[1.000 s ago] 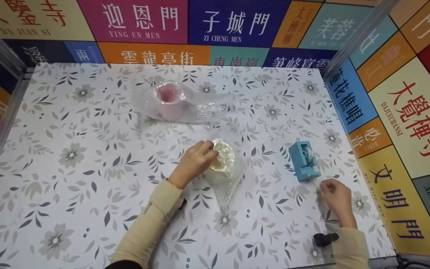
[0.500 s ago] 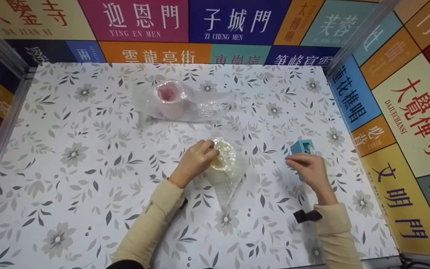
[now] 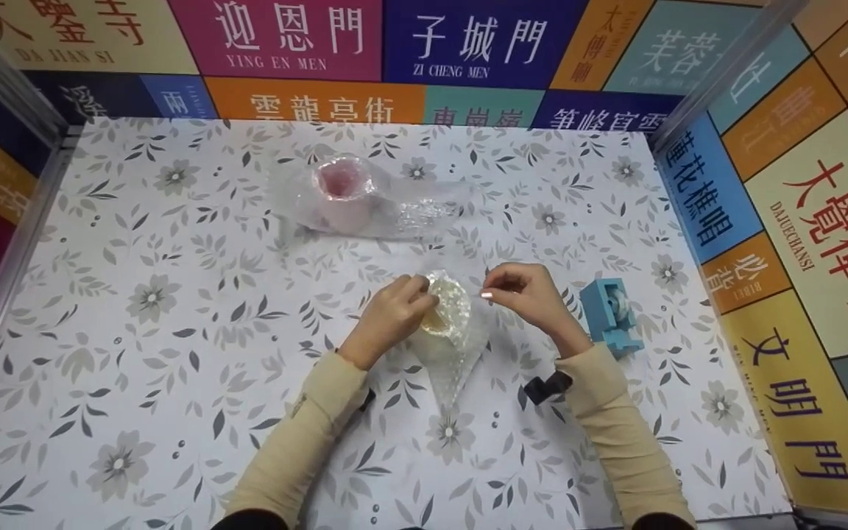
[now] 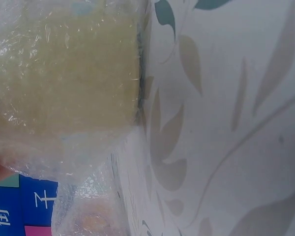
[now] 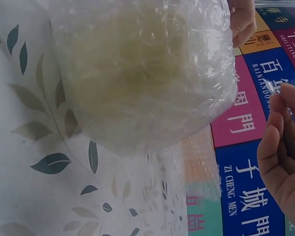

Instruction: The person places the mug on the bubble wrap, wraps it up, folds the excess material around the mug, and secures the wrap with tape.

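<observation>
A pale yellow, cup-like object wrapped in bubble wrap [image 3: 455, 313] stands mid-table in the head view. Its wrap tapers to a point toward the near edge. My left hand [image 3: 389, 318] pinches the wrap at the upper rim. Just right of the bundle, my right hand [image 3: 534, 298] holds a small strip of clear tape [image 5: 271, 87] between thumb and forefinger, apart from the wrap. In the right wrist view the yellowish bundle [image 5: 132, 73] fills the upper middle, and the left hand's fingers [image 5: 243, 22] show at its edge. A blue tape dispenser [image 3: 603, 315] sits beyond the right wrist.
Toward the back lies a pink cup-like object [image 3: 347, 206] in clear bubble wrap, its loose end stretching right. Printed panels [image 3: 284, 40] with large characters wall the table [image 3: 196, 397] at the back and sides. The table has a leaf-and-flower pattern.
My right hand has come left from the tape dispenser to beside the wrapped yellow object, carrying the tape strip. My left hand has stayed at the wrap.
</observation>
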A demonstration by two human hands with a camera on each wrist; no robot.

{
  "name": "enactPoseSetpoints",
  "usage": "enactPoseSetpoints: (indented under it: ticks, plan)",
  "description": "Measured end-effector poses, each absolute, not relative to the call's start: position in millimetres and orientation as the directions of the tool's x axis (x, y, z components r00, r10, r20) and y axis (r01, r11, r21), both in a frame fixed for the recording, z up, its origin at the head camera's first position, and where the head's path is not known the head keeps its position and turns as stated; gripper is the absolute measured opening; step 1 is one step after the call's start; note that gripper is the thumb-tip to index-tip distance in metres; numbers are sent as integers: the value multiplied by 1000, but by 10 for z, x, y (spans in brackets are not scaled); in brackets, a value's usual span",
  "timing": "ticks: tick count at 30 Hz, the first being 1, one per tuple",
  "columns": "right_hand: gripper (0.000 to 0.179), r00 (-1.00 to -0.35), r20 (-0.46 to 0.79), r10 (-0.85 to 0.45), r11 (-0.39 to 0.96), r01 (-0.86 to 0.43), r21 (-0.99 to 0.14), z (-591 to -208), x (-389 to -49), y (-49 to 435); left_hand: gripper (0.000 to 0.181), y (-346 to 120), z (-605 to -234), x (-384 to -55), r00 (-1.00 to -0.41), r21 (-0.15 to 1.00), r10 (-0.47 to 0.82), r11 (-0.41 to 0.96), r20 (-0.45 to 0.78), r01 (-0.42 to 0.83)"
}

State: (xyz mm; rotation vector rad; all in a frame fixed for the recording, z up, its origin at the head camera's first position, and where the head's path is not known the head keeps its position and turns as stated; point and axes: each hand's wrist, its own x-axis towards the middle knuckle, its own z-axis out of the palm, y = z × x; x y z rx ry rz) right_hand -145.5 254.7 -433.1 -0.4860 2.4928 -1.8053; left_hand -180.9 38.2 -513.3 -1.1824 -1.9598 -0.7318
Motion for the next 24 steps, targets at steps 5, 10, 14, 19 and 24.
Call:
enactPoseSetpoints:
  ticks: [5,10,14,19,24]
  plan:
    - [4,-929,139,-343,254,-234,-938,-4340,-1531,2498,10,383,-5132,-1808,-312,96,493,415,812,905]
    - [6,-895,87,-437,260,-219,-940,-4348,-1594,2465,13,371,-5129,-1798,-321,103,490,421,811,901]
    - [7,-873,68,-483,263,-219,-940,-4365,-1648,2420,13,366,-5135,-1798,-328,105,497,424,803,899]
    - [5,-852,93,-516,288,-274,-918,-4387,-1693,2340,11,366,-5145,-1800,-333,105,505,426,796,898]
    - [6,-851,122,-511,358,-339,-870,-4407,-1705,2277,11,360,-5134,-1795,-340,110,506,430,792,896]
